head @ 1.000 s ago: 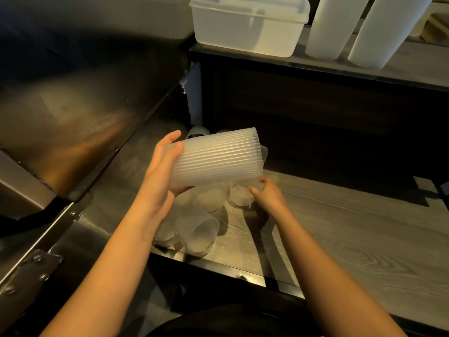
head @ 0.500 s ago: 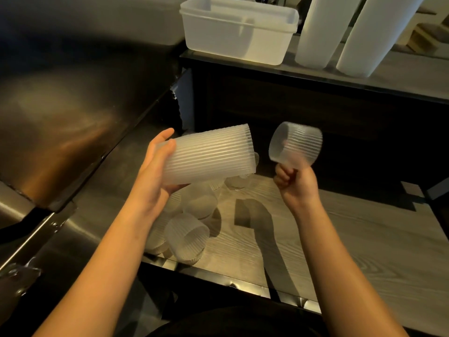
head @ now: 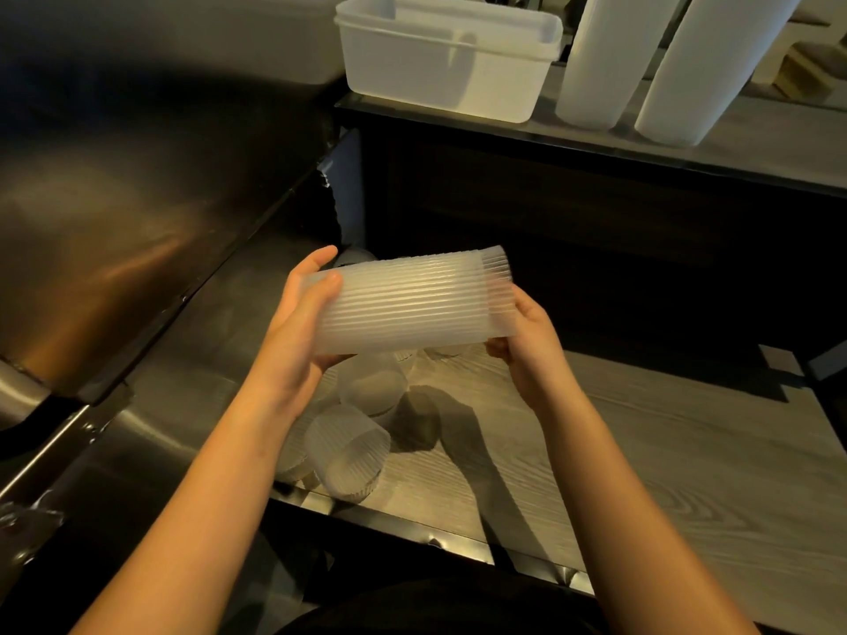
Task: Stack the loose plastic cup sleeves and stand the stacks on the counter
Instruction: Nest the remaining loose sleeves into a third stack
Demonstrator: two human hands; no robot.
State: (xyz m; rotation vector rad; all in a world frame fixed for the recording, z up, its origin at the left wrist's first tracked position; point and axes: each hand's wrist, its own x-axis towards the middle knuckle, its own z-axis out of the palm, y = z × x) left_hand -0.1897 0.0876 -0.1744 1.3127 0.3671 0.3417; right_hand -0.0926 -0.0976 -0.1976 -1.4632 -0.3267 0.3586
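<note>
Closed up since 0.5 s ago: right hand and its single sleeve, then held apart in the air, now seated over the right end of the stack of sleeves. Nearest, below the grip and toward the body: loose sleeves lying on their sides in a small cluster near the front edge of the wood-grain counter, 1 with its open mouth turned toward the camera, others behind it partly hidden under the stack. Above them, held level in the air and clear of the counter: the ribbed, translucent stack, gripped at both ends. At its left end, left hand clamped on it, fingers curled round the ribs. At its right end, right hand clamped on the single sleeve, fingers curled round it, sleeve only partly pushed on and sticking out past the stack's rim. Left of the grip: a dull steel surface with a warm glare on it. Beyond the grip and higher: a dark upper shelf bearing a white plastic tub straight ahead and, right of it, 2 tall white columns standing side by side, tops cut off by the frame edge.
</note>
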